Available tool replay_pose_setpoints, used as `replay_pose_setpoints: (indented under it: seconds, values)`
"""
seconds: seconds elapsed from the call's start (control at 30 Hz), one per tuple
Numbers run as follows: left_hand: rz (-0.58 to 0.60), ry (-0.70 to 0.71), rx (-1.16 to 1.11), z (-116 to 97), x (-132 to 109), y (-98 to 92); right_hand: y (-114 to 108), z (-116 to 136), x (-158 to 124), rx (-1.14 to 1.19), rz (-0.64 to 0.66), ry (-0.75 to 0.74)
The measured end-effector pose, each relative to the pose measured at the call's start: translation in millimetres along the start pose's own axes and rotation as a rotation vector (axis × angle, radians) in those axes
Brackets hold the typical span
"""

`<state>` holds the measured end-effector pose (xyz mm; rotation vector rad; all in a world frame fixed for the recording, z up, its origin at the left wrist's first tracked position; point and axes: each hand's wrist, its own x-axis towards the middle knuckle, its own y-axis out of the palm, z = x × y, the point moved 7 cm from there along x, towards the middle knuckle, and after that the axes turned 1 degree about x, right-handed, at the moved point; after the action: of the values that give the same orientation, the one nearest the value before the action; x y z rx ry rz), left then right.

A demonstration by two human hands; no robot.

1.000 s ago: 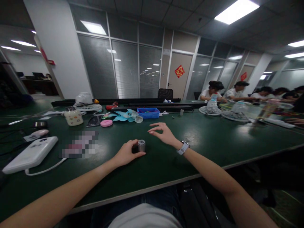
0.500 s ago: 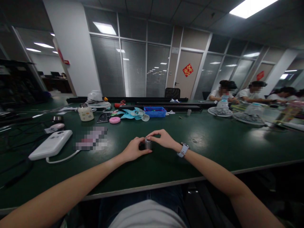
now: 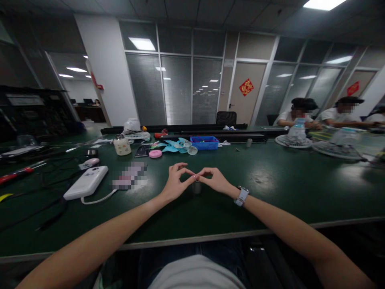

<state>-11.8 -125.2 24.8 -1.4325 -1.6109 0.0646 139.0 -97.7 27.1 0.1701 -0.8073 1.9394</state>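
Note:
A small grey metal cylinder [image 3: 197, 187] stands upright on the green table in front of me. Over its top my left hand [image 3: 177, 182] pinches with thumb and index finger, the other fingers raised. My right hand [image 3: 215, 180], with a watch [image 3: 242, 196] on its wrist, is also closed in a pinch there. The fingertips of both hands meet just above the cylinder. Whatever is between them is too small and covered to make out.
Left are a white power bank [image 3: 87, 182] with a cable, a blurred-out phone [image 3: 129, 176] and a cream jar [image 3: 122, 145]. Behind lie a pink disc [image 3: 155, 153], blue fan blades [image 3: 177, 145] and a blue basket [image 3: 204, 145]. Another cylinder [image 3: 249, 142] and fan parts [image 3: 294, 138] stand right; people sit beyond.
My left hand has left the cylinder's side and come up to its top, meeting my right fingertips in a pinch. The whole view has shifted slightly.

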Motion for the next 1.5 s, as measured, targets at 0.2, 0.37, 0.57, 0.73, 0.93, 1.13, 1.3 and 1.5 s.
replay_pose_setpoints:
  seconds: [0.2,0.37,0.57,0.73,0.93,1.13,1.3,1.5]
  values:
    - [-0.004,0.035,0.019,-2,0,-1.3,4,-6,-2,0.087,-0.03,0.016]
    - [0.028,0.048,0.044,2,4,-1.0,2,-7,-5,0.09,-0.045,-0.01]
    - [0.109,0.024,0.019,12,7,4.9,0,-6,-6,0.085,-0.087,-0.059]
    - [0.174,0.041,-0.026,10,8,9.5,3,-25,-4,0.317,-0.091,0.111]
    - [0.204,0.031,-0.048,13,15,12.1,9,-39,-4,0.444,-0.056,0.222]
    - [0.225,0.053,-0.052,13,20,15.7,16,-44,-2,0.409,0.069,0.205]
    - [0.187,0.094,-0.023,3,21,9.8,23,-30,-7,0.332,0.225,0.12]
    - [0.299,0.078,-0.051,16,32,-14.8,23,-19,-13,0.281,0.26,0.095]
